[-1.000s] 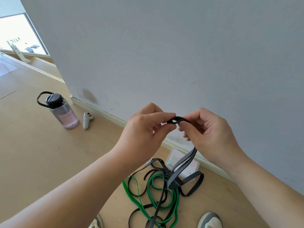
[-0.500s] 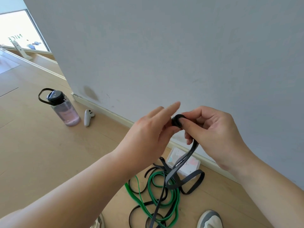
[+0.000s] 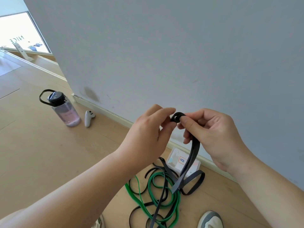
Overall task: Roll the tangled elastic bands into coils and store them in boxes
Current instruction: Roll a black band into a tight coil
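Observation:
A black elastic band (image 3: 190,160) hangs from my hands, its top end rolled into a small tight coil (image 3: 177,117). My left hand (image 3: 148,134) pinches the coil from the left; my right hand (image 3: 212,132) pinches it from the right, thumb on its front. The band's doubled tail drops to the floor into a tangle of black and green bands (image 3: 158,191). A clear plastic box (image 3: 174,160) with a red-and-white label lies on the floor by the skirting, partly behind the hanging band.
A grey wall (image 3: 164,55) stands straight ahead. On the wooden floor to the left stand a pink water bottle (image 3: 65,111) with a black lid and a white controller (image 3: 88,118). A shoe (image 3: 210,219) shows at the bottom right.
The flat loop at the band's end has been rolled into a tight small coil. Both hands stay at the same height, fingers shifted around the coil.

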Demonstrator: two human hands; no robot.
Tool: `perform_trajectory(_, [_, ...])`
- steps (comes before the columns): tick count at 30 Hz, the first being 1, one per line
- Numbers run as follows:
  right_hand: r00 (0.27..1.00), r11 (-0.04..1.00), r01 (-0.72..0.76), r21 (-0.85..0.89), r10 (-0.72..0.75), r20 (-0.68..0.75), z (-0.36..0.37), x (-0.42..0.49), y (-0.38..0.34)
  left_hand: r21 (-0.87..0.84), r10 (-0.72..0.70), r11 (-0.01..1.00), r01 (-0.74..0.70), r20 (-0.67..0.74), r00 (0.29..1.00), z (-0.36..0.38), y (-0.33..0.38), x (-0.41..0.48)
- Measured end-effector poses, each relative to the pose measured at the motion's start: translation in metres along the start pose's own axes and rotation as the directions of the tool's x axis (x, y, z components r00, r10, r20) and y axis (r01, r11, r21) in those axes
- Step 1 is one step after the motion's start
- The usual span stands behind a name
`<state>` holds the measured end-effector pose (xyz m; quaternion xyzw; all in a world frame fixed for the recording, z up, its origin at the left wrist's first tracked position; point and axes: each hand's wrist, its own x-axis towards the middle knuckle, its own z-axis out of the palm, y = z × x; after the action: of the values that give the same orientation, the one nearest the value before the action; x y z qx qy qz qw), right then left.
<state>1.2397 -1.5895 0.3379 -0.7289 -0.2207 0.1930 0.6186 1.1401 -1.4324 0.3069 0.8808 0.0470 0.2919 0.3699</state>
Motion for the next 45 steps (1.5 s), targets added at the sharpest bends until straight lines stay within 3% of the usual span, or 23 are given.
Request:
perform_trajectory(4, [1.000,0.999,0.007,-0.051,-0.008,-0.018,-0.004,-0.002,-0.002,-0.034,-0.001,0.999,0.001,-0.008,1.000,-0.002,0.001,0.003])
perform_trajectory(8, [0.998,0.995,0.023,-0.102,-0.017,0.064,0.001,-0.006,-0.004,0.026,-0.003,1.000,0.005,-0.076,0.997,-0.001,-0.002,0.006])
perform_trajectory(12, [0.996,0.996,0.032,-0.080,-0.025,0.083,0.009,-0.011,-0.007,0.055,-0.014,0.998,0.023,-0.160,0.987,0.002,0.002,0.008])
perform_trajectory(17, [1.000,0.999,0.026,0.026,-0.026,0.013,0.014,-0.012,-0.011,-0.051,-0.057,0.998,0.046,-0.223,0.973,0.005,0.002,0.007])
perform_trajectory(25, [0.997,0.998,0.043,0.053,-0.039,-0.074,0.020,-0.010,-0.007,-0.292,-0.178,0.948,0.126,-0.160,0.971,0.007,0.005,0.002])
perform_trajectory(30, [0.996,0.998,0.037,0.058,-0.033,-0.078,0.018,-0.006,-0.006,-0.183,-0.098,0.980,0.075,-0.121,0.988,0.008,0.001,0.003])
perform_trajectory(37, [0.999,0.998,0.004,-0.062,0.000,0.054,0.008,0.002,-0.005,-0.056,0.037,0.998,-0.041,-0.061,0.997,-0.007,-0.014,0.010])
perform_trajectory(45, [0.980,0.997,0.017,-0.082,0.000,0.197,0.009,0.000,-0.002,-0.097,0.053,0.994,-0.047,0.062,0.997,-0.025,-0.020,0.015])
